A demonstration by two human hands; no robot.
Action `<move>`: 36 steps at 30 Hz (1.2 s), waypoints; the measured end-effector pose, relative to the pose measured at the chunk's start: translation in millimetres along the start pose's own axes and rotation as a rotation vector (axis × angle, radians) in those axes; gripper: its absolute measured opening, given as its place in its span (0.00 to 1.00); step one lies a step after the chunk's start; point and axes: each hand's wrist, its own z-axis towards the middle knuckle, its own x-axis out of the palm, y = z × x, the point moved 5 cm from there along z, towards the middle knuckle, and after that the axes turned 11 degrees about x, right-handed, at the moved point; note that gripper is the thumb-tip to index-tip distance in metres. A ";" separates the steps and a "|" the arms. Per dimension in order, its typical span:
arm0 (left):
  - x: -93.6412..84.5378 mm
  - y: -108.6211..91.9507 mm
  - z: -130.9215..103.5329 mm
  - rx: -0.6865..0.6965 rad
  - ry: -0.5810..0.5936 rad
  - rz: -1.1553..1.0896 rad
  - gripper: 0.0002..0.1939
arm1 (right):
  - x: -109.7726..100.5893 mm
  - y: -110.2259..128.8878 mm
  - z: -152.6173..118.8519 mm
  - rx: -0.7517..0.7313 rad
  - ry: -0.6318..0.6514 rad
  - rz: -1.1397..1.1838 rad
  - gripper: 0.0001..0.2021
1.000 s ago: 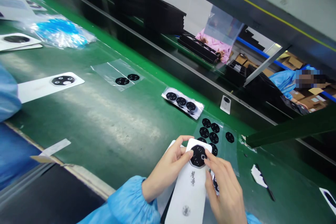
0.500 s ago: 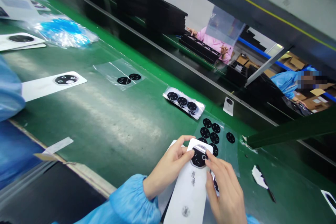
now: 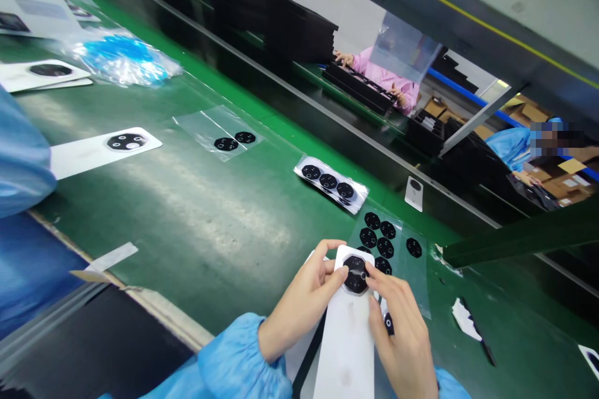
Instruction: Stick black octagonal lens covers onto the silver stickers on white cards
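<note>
My left hand grips the left edge of a long white phone-shaped panel, its thumb on the rim of a black octagonal disc near the panel's top. On the other side, my right hand has its fingertips on the disc's right rim and its thumb by the panel's right edge. The disc lies in the panel's camera area. Beneath the held panel, parts of other white panels show. Just beyond my hands, a clear plastic sheet carries several black discs.
A white strip with three discs lies beyond my hands, and a clear bag with two discs farther left. A coworker's blue sleeve is at left beside another white panel. A black pen-like tool and a green post stand right.
The held panel has tilted, and its dark markings have faded from view. The bright strip at the disc's top edge is gone. Both hands keep their places on the panel.
</note>
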 end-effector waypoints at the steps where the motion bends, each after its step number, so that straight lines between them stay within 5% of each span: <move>1: -0.5 0.4 -0.3 0.011 -0.007 0.004 0.22 | 0.5 -0.1 1.3 0.006 -0.003 0.012 0.13; 9: -4.6 -3.1 -0.7 0.010 -0.041 0.062 0.25 | 0.1 0.0 5.9 0.037 0.010 0.116 0.14; 14: -2.8 -7.0 -0.6 -0.053 -0.025 0.024 0.27 | -12.5 -23.3 11.1 0.468 -0.017 0.315 0.11; 19: 1.0 -2.3 0.8 -0.101 0.008 0.006 0.28 | 0.6 -30.1 12.0 0.775 0.287 0.687 0.17; 27: 11.0 8.4 -4.4 -0.142 0.129 0.005 0.33 | 0.7 -15.6 5.2 0.820 0.288 0.840 0.17; 36: 15.9 11.5 -8.4 -0.178 0.133 -0.070 0.36 | -4.3 -10.3 3.3 0.787 0.274 0.846 0.18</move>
